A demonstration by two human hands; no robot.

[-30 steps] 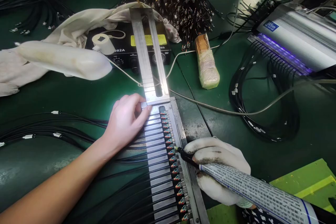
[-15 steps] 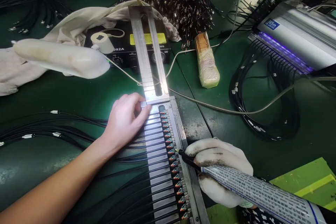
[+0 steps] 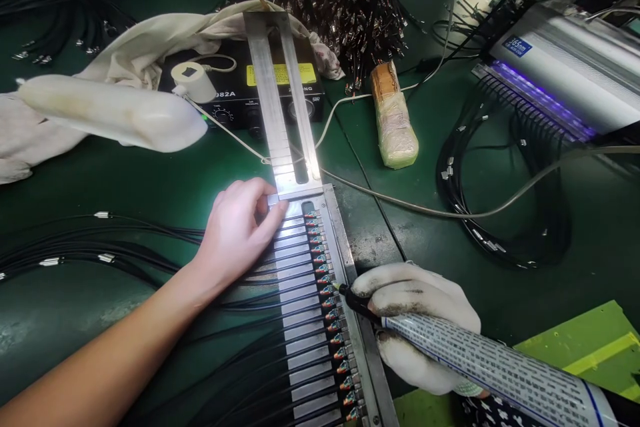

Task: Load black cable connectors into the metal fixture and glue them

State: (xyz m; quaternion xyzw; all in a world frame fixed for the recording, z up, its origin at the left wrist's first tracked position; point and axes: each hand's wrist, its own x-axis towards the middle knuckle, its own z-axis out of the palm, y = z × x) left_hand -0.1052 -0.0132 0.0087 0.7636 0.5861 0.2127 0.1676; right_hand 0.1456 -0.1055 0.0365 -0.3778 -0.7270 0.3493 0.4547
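A long metal jig (image 3: 303, 340) holds a row of black cables (image 3: 300, 311), their stripped ends showing small orange and green wires beside metal connectors (image 3: 349, 383). My bare left hand (image 3: 243, 227) pinches the jig's left edge near its upper end, thumb on top, fingertips partly hidden. In my right hand (image 3: 425, 300), which wears a white glove with dark smudges, is a glue dispensing syringe (image 3: 490, 363) with dense print on its barrel. Its black nozzle points left, with the thin tip at a connector about midway along the row.
A white lamp head (image 3: 115, 113) juts in at left, before a black dispenser box (image 3: 235, 100). A wrapped block (image 3: 395, 120) lies beyond the jig. At right, a 365nm UV lamp (image 3: 565, 67) glows purple over coiled cables (image 3: 450, 167). A bundle of connector cables (image 3: 345, 7) stands behind.
Both hands and the nozzle tip stay practically where they were. The lamp head at left appears slightly further left in the view.
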